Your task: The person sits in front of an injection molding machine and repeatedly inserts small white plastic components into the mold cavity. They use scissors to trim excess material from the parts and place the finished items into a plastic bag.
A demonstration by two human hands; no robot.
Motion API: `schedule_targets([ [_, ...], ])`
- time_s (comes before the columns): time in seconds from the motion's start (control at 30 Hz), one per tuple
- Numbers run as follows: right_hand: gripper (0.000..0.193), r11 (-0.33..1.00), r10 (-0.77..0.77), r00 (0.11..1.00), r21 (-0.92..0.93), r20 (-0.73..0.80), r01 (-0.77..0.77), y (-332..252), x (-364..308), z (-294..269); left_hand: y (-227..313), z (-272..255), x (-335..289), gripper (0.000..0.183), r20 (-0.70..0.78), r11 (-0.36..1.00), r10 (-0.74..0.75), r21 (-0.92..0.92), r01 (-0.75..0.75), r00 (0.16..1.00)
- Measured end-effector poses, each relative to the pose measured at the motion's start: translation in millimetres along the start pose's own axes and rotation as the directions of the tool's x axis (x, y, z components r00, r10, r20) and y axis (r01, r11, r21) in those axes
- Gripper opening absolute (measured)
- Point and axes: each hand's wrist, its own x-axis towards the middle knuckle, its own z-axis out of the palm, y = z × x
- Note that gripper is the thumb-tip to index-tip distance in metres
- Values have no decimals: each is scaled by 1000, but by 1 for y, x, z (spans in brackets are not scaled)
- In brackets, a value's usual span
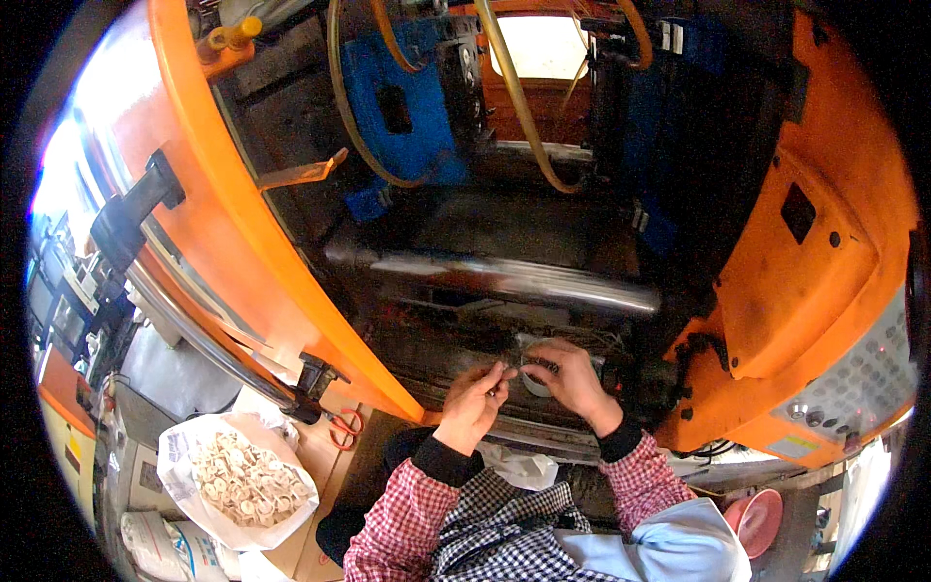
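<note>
Big orange machine (pixel 790 276), dark inside; lit window (pixel 545 48) in its orange back wall (pixel 558 118); hard white glare (pixel 112 73) at upper left.

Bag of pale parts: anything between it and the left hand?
Yes: in the picture, a red-handled tool lies between the left hand and the bag. The orange panel ends just above that line; true clearance is unclear.

The left hand (pixel 472 405) and right hand (pixel 574 386) are side by side before the machine (pixel 790 281), with a bar (pixel 524 279) lying behind them. Left of the hands is a bag (pixel 177 470) with small parts (pixel 247 480) in it, scissors (pixel 347 427) lying between. At far right, a button panel (pixel 858 378) is on the machine, a basin (pixel 754 526) nearer the person.
</note>
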Motion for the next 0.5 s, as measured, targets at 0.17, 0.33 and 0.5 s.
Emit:
schedule_targets([
  [0.17, 14, 971, 22, 1000, 240, -1, -21, -31, 12, 8, 7, 6, -14, 9, -6, 999, 32, 1, -32, 999],
  [0.33, 11, 979, -37, 997, 201, 63, 24, -40, 31, 7, 27, 5, -15, 12, 26, 998, 58, 26, -59, 998],
  [0.5, 9, 995, -56, 990, 73, -127, 65, -31, 74, 12, 39, -20, 3, 22, 54, 982, 179, 52, -182, 982],
])
